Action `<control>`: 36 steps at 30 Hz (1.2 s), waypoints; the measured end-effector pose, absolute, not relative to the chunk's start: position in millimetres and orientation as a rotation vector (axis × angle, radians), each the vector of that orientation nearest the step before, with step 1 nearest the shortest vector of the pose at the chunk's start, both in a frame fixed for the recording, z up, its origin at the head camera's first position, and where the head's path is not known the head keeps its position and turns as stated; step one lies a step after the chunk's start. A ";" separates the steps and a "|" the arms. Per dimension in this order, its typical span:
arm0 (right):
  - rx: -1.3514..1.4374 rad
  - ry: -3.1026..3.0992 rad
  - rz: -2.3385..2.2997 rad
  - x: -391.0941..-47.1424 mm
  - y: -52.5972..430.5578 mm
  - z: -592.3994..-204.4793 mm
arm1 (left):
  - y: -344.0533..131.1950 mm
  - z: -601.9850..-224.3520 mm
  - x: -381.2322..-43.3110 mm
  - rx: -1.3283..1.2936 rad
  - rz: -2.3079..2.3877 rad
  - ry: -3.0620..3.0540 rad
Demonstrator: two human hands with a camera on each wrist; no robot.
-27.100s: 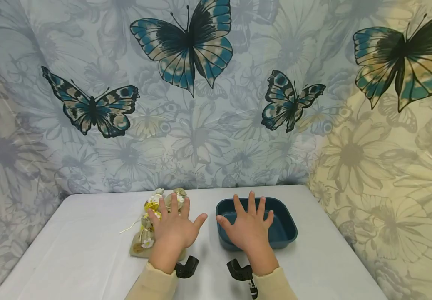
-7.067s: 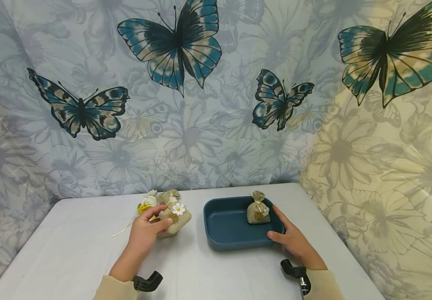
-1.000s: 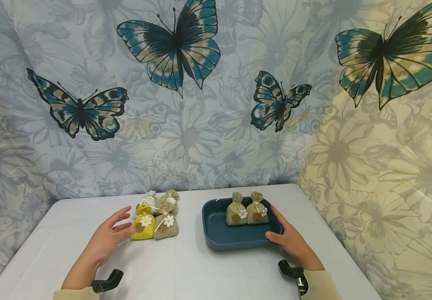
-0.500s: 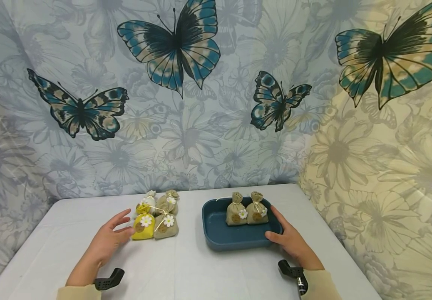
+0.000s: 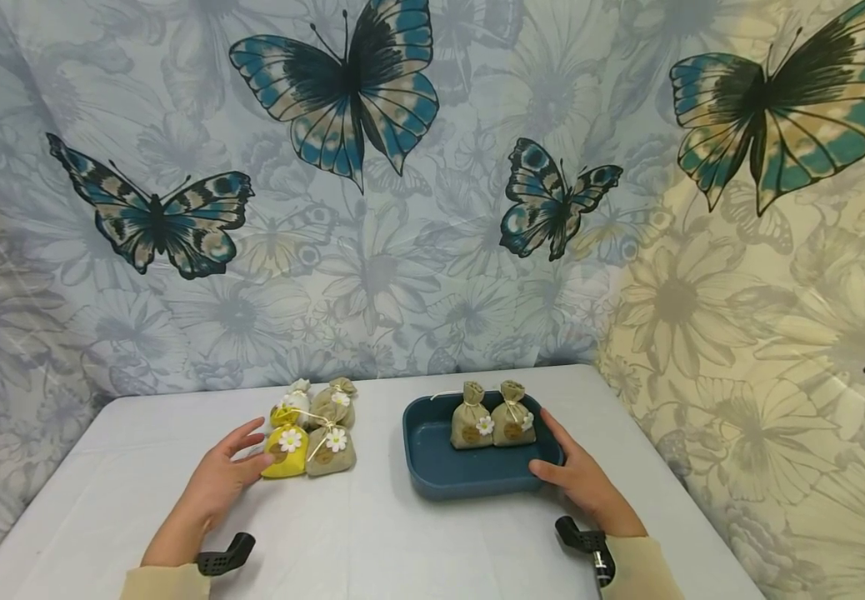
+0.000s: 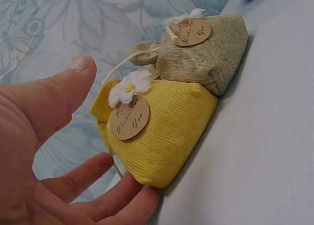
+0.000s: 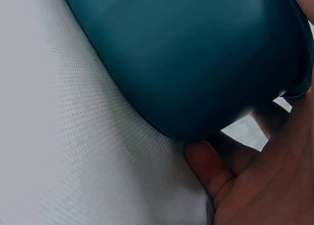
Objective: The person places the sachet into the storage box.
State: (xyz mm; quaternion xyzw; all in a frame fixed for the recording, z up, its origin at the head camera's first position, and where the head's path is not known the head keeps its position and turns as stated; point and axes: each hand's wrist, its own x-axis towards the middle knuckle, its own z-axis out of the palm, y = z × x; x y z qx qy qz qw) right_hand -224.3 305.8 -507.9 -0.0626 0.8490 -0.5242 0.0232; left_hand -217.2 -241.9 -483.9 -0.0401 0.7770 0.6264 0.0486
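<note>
In the head view my left hand [image 5: 221,482] is beside a yellow drawstring pouch [image 5: 292,465] with a white daisy and round tag. The left wrist view shows the thumb [image 6: 64,95] apart from the pouch and the fingertips at its lower edge. A beige burlap pouch [image 5: 332,461] stands to its right; a white pouch [image 5: 300,395] and another beige pouch [image 5: 342,410] are behind, partly hidden. My right hand [image 5: 588,483] holds the right end of a dark blue tub [image 5: 462,490], thumb at the near corner. Two burlap pouches [image 5: 468,421] stand upright inside the tub.
A white cloth [image 5: 372,542] covers the table. Behind it hangs a butterfly-and-flower backdrop [image 5: 387,275]. Black wrist cameras [image 5: 227,555] are worn on both wrists. A thin cord [image 5: 443,393] lies over the tub's back rim.
A second burlap pouch, in my left hand seven seconds ago, now stands in the tub. Over the last second my left hand has edged right to the yellow pouch. The right hand stays put.
</note>
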 end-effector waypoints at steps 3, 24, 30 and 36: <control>-0.194 2.615 -1.634 -225.0 305.6 -507.8 | -241.5 -484.5 -217.2 -0.113 1.913 2.367; -0.242 2.611 -1.634 -223.7 305.4 -506.4 | -232.1 -495.7 -224.5 -0.170 1.735 2.447; -0.239 2.634 -1.603 -225.1 306.6 -506.9 | -231.0 -496.9 -224.7 -0.162 1.747 2.464; -0.234 2.637 -1.606 -224.5 306.4 -507.8 | -230.9 -497.1 -223.1 -0.159 1.752 2.483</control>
